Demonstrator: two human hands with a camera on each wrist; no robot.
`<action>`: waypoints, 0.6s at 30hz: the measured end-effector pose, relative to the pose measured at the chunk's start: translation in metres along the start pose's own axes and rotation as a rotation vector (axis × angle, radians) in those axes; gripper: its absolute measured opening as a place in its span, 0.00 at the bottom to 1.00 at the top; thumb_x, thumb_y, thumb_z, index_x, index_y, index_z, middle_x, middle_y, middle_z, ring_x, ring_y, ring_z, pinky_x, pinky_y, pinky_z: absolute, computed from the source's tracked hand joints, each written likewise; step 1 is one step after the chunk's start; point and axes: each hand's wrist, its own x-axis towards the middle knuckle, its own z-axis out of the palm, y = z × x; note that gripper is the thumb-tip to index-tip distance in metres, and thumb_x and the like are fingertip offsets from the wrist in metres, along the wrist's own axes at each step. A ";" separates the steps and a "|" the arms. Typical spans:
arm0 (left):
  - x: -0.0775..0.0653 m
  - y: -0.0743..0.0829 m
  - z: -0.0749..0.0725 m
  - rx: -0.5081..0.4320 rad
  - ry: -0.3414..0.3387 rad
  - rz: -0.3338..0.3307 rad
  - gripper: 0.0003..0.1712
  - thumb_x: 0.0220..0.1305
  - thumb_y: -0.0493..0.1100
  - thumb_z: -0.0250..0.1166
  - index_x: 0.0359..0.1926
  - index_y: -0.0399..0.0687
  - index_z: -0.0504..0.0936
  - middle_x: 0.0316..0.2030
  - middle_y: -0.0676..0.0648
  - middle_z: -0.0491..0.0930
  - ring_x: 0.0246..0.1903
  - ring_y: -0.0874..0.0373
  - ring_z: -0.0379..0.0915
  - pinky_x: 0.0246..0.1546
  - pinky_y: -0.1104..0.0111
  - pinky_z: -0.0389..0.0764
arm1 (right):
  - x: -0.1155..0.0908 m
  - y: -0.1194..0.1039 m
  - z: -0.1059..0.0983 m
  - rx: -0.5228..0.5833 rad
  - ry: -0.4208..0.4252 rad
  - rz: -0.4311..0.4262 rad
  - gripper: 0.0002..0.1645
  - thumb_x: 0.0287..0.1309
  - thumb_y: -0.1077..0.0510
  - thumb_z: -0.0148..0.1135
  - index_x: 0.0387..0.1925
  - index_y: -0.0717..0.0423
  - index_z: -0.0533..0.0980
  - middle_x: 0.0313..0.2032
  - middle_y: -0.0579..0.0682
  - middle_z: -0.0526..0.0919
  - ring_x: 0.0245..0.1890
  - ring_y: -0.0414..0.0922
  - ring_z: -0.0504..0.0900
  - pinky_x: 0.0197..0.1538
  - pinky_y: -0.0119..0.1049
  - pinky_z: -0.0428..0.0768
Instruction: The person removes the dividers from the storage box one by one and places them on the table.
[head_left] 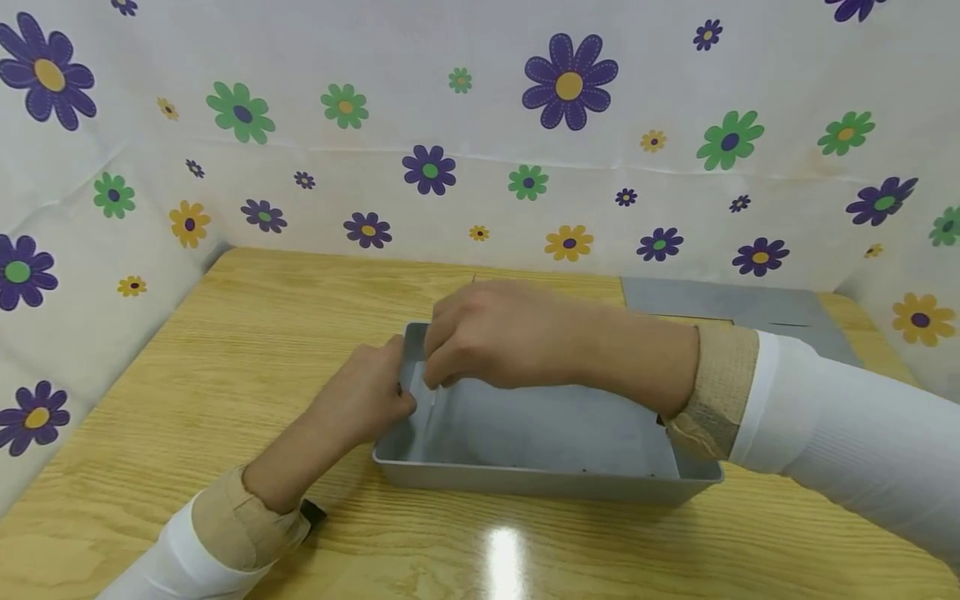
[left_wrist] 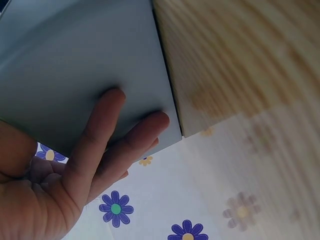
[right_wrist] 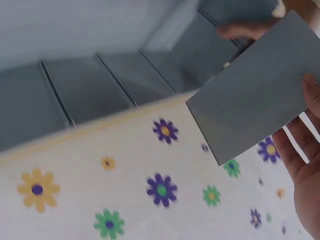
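Observation:
A shallow grey rectangular box stands on the wooden table. At its left end my left hand grips the wall, thumb over the inner side. The left wrist view shows two of its fingers laid along the outer face of the box. Over the left part of the box, my right hand pinches a thin grey divider panel by its upper edge. Seen from the head, the panel is nearly edge-on inside the box. In the right wrist view, vertical grooves line the inner long wall.
Flat grey panels lie at the back right of the wooden table, partly behind the right forearm. A white curtain with printed flowers borders the table at the back and sides.

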 end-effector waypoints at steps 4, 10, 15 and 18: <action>0.000 0.000 0.000 0.017 0.021 0.012 0.20 0.44 0.32 0.59 0.43 0.33 0.69 0.22 0.46 0.73 0.19 0.59 0.68 0.15 0.68 0.71 | -0.012 0.002 -0.021 -0.035 0.076 0.034 0.08 0.56 0.59 0.59 0.35 0.45 0.82 0.33 0.39 0.81 0.37 0.36 0.74 0.44 0.29 0.74; 0.001 0.002 0.002 0.022 0.003 -0.013 0.28 0.43 0.32 0.58 0.50 0.28 0.67 0.25 0.42 0.75 0.18 0.59 0.68 0.14 0.70 0.71 | -0.049 0.013 -0.036 -0.175 0.183 0.101 0.08 0.53 0.59 0.62 0.36 0.47 0.82 0.32 0.41 0.83 0.37 0.37 0.77 0.38 0.33 0.78; 0.000 0.003 0.001 0.021 0.000 -0.013 0.30 0.44 0.31 0.57 0.52 0.26 0.66 0.24 0.42 0.75 0.15 0.60 0.67 0.12 0.71 0.69 | -0.090 0.030 -0.037 -0.287 0.229 0.209 0.11 0.50 0.62 0.64 0.37 0.51 0.82 0.31 0.45 0.83 0.34 0.42 0.80 0.33 0.38 0.80; -0.001 0.004 0.001 0.020 0.007 -0.004 0.30 0.43 0.31 0.57 0.52 0.26 0.66 0.22 0.43 0.74 0.15 0.60 0.66 0.11 0.71 0.68 | -0.114 0.039 -0.036 -0.324 0.216 0.297 0.12 0.49 0.62 0.63 0.39 0.53 0.81 0.31 0.47 0.84 0.32 0.43 0.80 0.30 0.40 0.80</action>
